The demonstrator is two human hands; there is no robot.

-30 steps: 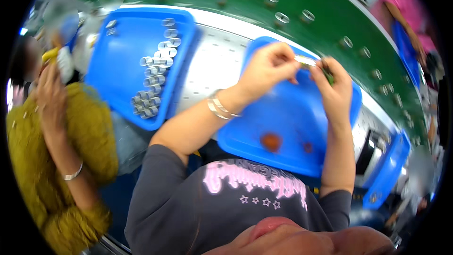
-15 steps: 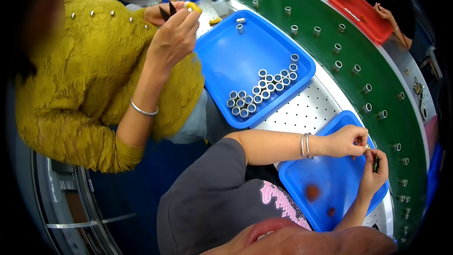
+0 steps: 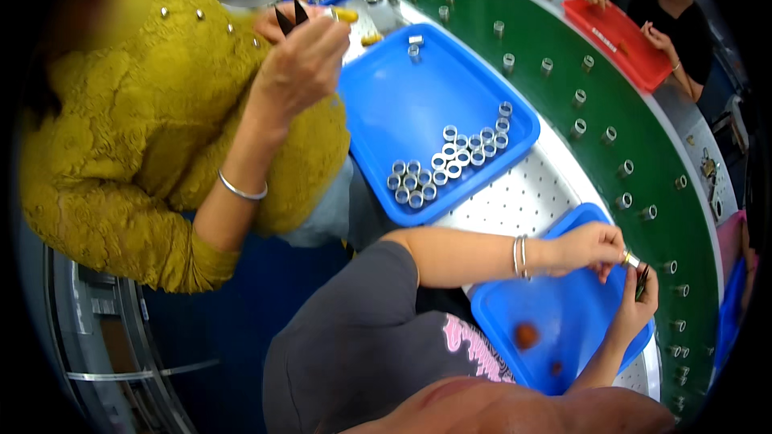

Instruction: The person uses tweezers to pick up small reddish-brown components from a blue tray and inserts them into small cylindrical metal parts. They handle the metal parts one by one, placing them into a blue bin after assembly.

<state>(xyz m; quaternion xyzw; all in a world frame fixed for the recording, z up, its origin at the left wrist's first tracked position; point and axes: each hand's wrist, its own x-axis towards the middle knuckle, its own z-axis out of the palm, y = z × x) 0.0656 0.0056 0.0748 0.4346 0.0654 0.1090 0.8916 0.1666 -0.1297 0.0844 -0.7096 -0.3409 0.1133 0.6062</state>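
Note:
My left hand [image 3: 591,247], with two silver bangles at its wrist, is closed in a pinch. In its fingertips is one end of a small shiny metal sleeve [image 3: 633,259] with a yellowish end. My right hand [image 3: 638,305] is closed just below, its fingertips close to the sleeve's other end. A dark tool with two pointed tips [image 3: 642,282] is in my right hand; its lower part is hidden by the fingers. Both hands are over the far edge of a blue tray [image 3: 503,305], where two blurred brownish spots show.
A larger blue tray [image 3: 527,124] holds several metal sleeves [image 3: 450,150]. A green curved belt [image 3: 547,100] carries more of them. At left, a co-worker in a mustard top [image 3: 153,137] holds a black-bladed tool. Across the belt, another person holds a red tray [image 3: 619,44].
The metal sleeve between my hands shows more fully now, and my fingers are slightly farther apart. The view has shifted a little. The co-worker's dark blades show wider apart.

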